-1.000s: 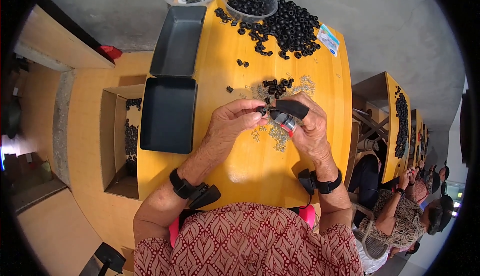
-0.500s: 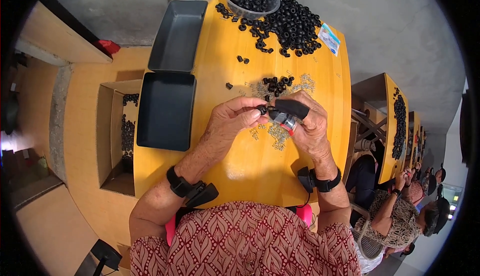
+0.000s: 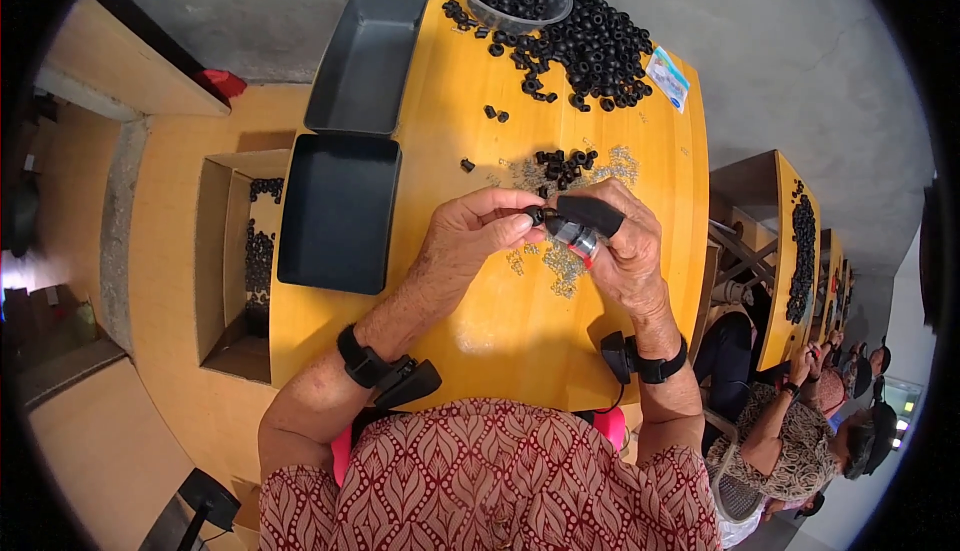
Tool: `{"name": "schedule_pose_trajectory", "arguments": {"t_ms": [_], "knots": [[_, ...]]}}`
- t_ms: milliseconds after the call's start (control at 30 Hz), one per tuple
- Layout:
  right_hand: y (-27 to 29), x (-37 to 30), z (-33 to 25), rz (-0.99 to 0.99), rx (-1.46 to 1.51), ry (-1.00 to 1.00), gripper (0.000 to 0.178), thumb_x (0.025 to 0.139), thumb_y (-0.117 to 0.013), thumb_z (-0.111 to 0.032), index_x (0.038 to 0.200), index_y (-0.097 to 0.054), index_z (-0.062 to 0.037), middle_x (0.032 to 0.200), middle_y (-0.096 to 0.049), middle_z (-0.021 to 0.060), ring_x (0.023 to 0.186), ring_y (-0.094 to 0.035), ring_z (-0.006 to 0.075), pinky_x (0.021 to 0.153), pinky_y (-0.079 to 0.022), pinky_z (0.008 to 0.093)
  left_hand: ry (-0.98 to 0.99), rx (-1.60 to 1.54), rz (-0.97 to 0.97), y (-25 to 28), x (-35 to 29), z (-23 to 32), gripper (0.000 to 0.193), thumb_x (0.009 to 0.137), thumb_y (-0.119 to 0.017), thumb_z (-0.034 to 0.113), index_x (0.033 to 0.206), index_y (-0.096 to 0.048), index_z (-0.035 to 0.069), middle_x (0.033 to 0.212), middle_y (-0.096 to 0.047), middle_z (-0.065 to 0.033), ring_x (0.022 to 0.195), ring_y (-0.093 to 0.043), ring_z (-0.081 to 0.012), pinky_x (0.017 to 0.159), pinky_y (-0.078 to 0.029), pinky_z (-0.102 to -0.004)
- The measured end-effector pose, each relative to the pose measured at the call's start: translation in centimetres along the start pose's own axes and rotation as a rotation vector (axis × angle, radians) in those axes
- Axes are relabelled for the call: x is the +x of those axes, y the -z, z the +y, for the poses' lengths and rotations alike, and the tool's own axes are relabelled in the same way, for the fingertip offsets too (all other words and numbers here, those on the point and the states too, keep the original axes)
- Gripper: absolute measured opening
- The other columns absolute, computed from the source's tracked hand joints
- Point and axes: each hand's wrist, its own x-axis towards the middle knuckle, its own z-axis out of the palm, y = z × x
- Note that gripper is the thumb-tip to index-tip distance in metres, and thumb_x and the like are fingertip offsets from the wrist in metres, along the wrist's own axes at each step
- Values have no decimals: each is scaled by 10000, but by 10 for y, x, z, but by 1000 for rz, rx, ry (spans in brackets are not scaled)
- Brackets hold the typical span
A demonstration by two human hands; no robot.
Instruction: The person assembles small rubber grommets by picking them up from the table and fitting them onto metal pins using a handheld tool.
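Note:
Between the fingertips of my left hand (image 3: 465,241) is a small black cylindrical part (image 3: 536,215). My right hand (image 3: 635,246) grips a hand tool with a black body, a silver barrel (image 3: 582,241) and a red ring; its exact kind is unclear. The tool's dark tip meets the black part, and the contact point is partly covered by my fingers. Just beyond my hands lie a small cluster of black cylindrical parts (image 3: 566,165) and scattered tiny clear or metallic pieces (image 3: 564,276). A lone black part (image 3: 467,165) rests farther left on the table.
Two dark trays, a far one (image 3: 365,66) and a nearer one (image 3: 340,216), line the table's left edge. A large heap of black parts (image 3: 612,56) surrounds a clear bowl (image 3: 525,26) at the back. An open cardboard box (image 3: 213,261) stands left. Other people work at tables on the right.
The view has shifted slightly, so the table and trays appear a little farther right and higher. My hands keep the same hold on the tool and the black part.

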Motion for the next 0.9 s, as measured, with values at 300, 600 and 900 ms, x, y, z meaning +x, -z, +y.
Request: {"name": "schedule_pose_trajectory", "arguments": {"t_ms": [300, 600, 900], "knots": [[3, -1, -6, -40, -102, 45, 338, 627, -683, 68, 952, -683, -22, 920, -656, 96, 812, -622, 289, 714, -506, 370, -27, 47, -5, -1, 0, 0, 250, 924, -599, 59, 1159, -604, -26, 1049, -659, -77, 959, -645, -136, 869, -511, -253], [4, 3, -8, -73, -127, 69, 354, 599, -684, 77, 940, -679, -17, 920, -655, 101, 802, -616, 290, 716, -507, 373, -60, 98, -5, 0, 2, -1, 234, 911, -601, 28, 1133, -612, -43, 1041, -661, -73, 939, -634, -130, 870, -507, -257], [-6, -4, -9, -15, -27, -2, 323, 643, -667, 82, 950, -675, -18, 915, -658, 104, 810, -629, 295, 713, -513, 373, -78, 105, -17, -1, 1, -2, 214, 904, -596, 10, 1109, -614, -48, 1020, -664, -74, 930, -632, -125, 851, -508, -248]]}}
